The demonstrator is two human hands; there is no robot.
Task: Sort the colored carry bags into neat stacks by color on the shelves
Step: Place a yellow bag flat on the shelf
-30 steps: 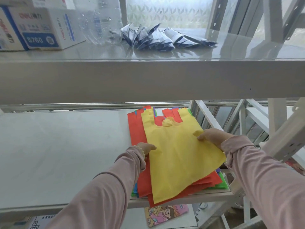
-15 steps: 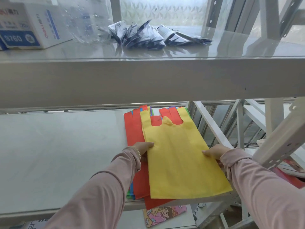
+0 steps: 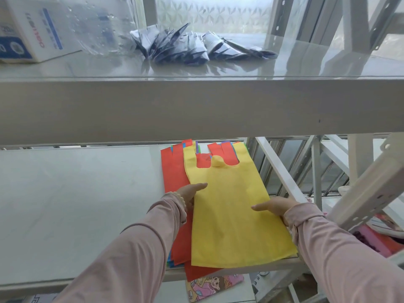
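A yellow carry bag [image 3: 231, 215] lies flat on top of a pile of bags on the right part of the middle shelf [image 3: 76, 204]. Red bags [image 3: 173, 169] show beneath it on the left, with slivers of blue and green at the edges. My left hand [image 3: 192, 192] rests on the yellow bag's left edge, fingers straight. On the bag's right edge my right hand [image 3: 273, 206] lies flat, thumb pointing inward. The pile's near end hangs slightly over the shelf's front edge.
The upper shelf's thick front beam [image 3: 196, 110] crosses the view just above the pile. On top of it sit a white box [image 3: 30, 33], clear plastic wrap [image 3: 98, 29] and several grey folded packets [image 3: 185, 47]. White rack struts [image 3: 282, 171] stand right of the pile. A cartoon-printed sheet [image 3: 214, 285] lies below.
The yellow bag has been turned from a slant to lie straight along the pile. Both hands have shifted from gripping its edges to lying flat on them.
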